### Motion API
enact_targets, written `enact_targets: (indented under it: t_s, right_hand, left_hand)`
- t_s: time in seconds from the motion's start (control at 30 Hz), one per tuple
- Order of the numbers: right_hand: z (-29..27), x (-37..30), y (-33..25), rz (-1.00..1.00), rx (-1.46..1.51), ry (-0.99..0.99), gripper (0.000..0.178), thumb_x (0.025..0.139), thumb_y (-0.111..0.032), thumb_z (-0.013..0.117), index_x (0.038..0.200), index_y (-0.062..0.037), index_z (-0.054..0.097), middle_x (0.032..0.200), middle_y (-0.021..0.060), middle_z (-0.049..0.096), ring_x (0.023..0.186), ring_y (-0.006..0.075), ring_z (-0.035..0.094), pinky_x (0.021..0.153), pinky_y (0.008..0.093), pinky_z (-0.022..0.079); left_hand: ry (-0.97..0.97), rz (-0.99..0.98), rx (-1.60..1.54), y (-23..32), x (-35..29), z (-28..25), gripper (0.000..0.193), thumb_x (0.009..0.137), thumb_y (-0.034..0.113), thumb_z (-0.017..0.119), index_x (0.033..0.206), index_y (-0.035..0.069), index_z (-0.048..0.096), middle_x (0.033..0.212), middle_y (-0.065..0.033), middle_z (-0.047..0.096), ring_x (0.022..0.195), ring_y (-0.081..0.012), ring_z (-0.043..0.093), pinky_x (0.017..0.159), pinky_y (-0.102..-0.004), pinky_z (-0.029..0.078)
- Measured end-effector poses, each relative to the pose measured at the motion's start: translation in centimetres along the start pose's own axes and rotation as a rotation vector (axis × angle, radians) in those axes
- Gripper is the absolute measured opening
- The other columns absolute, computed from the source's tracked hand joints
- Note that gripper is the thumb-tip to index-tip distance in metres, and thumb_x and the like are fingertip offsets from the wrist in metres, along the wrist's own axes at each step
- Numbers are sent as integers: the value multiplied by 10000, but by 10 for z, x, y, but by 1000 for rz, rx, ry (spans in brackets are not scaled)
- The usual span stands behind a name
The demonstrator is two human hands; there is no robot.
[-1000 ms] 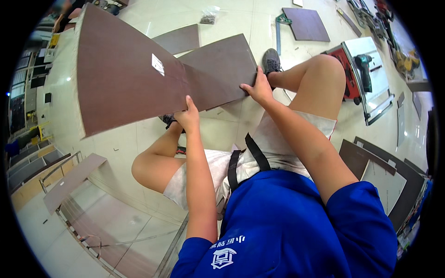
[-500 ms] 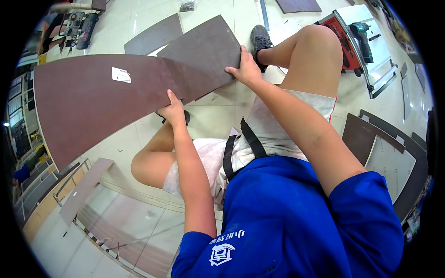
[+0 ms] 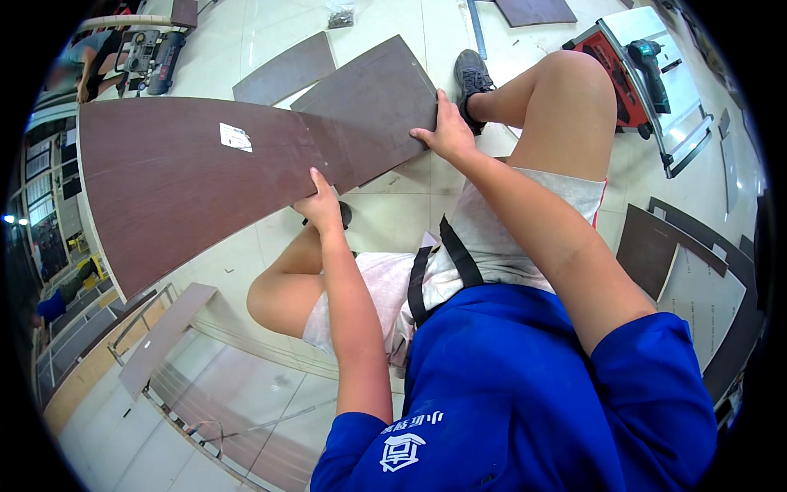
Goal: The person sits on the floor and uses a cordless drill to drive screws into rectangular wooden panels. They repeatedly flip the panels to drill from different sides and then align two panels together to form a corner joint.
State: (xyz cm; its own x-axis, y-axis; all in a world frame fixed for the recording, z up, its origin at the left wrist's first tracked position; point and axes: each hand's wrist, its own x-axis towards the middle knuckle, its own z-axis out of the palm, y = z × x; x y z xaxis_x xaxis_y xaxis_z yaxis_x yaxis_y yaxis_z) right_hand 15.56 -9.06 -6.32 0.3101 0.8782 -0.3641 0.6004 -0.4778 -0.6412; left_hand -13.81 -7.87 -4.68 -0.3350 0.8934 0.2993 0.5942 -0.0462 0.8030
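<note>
A large reddish-brown board [image 3: 197,180] with a white paper label [image 3: 235,138] spans the left side, its right end overlapping a greyer brown board [image 3: 369,102]. My left hand [image 3: 323,205] is closed on the near edge of the large board, thumb on top and fingers hidden beneath. At the right end of the greyer board, my right hand [image 3: 447,131] grips the edge, thumb and fingers apart along it. Whether the two boards are joined, I cannot tell. Another grey-brown panel [image 3: 287,70] lies on the floor just beyond them.
A table saw [image 3: 648,90] with a cordless drill [image 3: 648,70] on top stands at far right. Several panels [image 3: 656,246] lean at right. A power tool [image 3: 156,57] and another person [image 3: 92,61] are at far left. A small bag [image 3: 340,15] lies beyond; a narrow board [image 3: 164,336] rests nearer left.
The whole view has shifted slightly, so everything sits a little farther right. Both hands keep their hold on the boards. More of the other person at far left shows now.
</note>
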Motion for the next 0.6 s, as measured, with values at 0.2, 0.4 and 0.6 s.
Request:
enact_targets:
  t_s: [0.2, 0.4, 0.6]
  right_hand:
    - [-1, -1, 0, -2, 5, 0, 1151, 789, -485, 835, 1611, -85, 136, 1403, 204, 493, 1280, 365, 548, 1037, 449, 491]
    - [2, 0, 4, -17, -2, 16, 1144, 793, -487, 830, 1610, -84, 138, 1392, 196, 499, 1271, 363, 552, 1033, 450, 492]
    - [-5, -2, -3, 23, 24, -22, 1128, 783, -451, 847, 1597, -55, 174, 1441, 215, 494, 1310, 369, 528, 1061, 439, 466]
  left_hand:
    - [2, -7, 13, 3, 0, 1, 311, 956, 169, 699, 993, -140, 703, 986, -198, 760, 881, -265, 736, 785, -389, 562]
    - [-16, -49, -23, 9, -3, 2, 313, 953, 164, 699, 1002, -145, 698, 994, -201, 758, 882, -276, 736, 790, -388, 560]
    - [0, -46, -7, 6, -2, 1, 330, 956, 170, 697, 1016, -155, 687, 1011, -209, 753, 893, -280, 733, 797, -387, 559]
